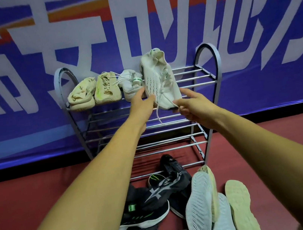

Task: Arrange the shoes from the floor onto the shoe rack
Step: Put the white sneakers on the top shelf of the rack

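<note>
Holding white shoe (159,82) heel-up over rack (190,78), left hand (143,102) cupping its sole, right hand (190,105) pinching the toe; dangling lace (158,114) may snag a rail, tipping it.

Three pale shoes are sitting on the rack's (210,62) top tier at far left: two cream (80,95) (106,90) and one white (130,85). A fourth white shoe (158,82) is hanging in two hands (140,101) (192,106) above that tier. On the near floor, about three black shoes (158,194) and three pale upturned ones (199,204) are lying heaped; the overlap is blurring the count. The rack is showing four tiers.
</note>
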